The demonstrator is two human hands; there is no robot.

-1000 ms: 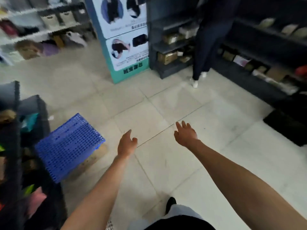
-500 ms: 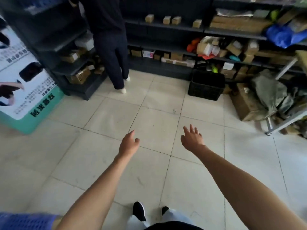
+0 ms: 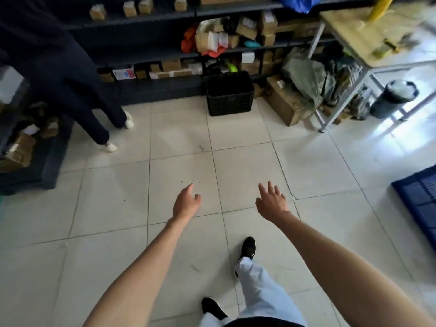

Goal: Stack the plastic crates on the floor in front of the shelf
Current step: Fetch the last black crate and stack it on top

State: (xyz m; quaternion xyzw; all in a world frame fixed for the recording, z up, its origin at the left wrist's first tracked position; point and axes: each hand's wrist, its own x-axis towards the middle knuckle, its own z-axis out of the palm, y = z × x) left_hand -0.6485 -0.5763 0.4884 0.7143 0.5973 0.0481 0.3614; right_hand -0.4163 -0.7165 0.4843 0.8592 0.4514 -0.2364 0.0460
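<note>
Item one: our left hand (image 3: 186, 202), stretched forward over the tiled floor (image 3: 113, 208), fingers loosely bent with the thumb apart, holding nothing.

Item two: our right hand (image 3: 271, 204), also out over the tiles, just right of the left, fingers straight and spread wide, holding nothing. The two hands are apart and touch no object.

Item three: one black plastic crate (image 3: 230, 97), upright on the floor at the far side, standing against the foot of the dark shelf (image 3: 165, 53), well apart from both hands. We cannot tell what, if anything, is inside.

Item four: one blue plastic crate (image 3: 420, 197), lattice-walled, on the floor at the right edge, partly cut off by the frame, to the right of our right hand and apart from it.

Item five: the shelf's contents, many small cardboard boxes and mixed packets across several levels.

Item six: a large cardboard box (image 3: 283, 105) just right of the black crate, with a green sack (image 3: 304, 76) slumped on it.

Item seven: a metal-legged table (image 3: 363, 41) far right, and a dark round bin (image 3: 396, 95) beside its legs.

Item eight: another person in dark clothes and white shoes (image 3: 70, 74), far left, beside a low side shelf.

Item nine: our own black shoe (image 3: 248, 247), forward on the tiles.
</note>
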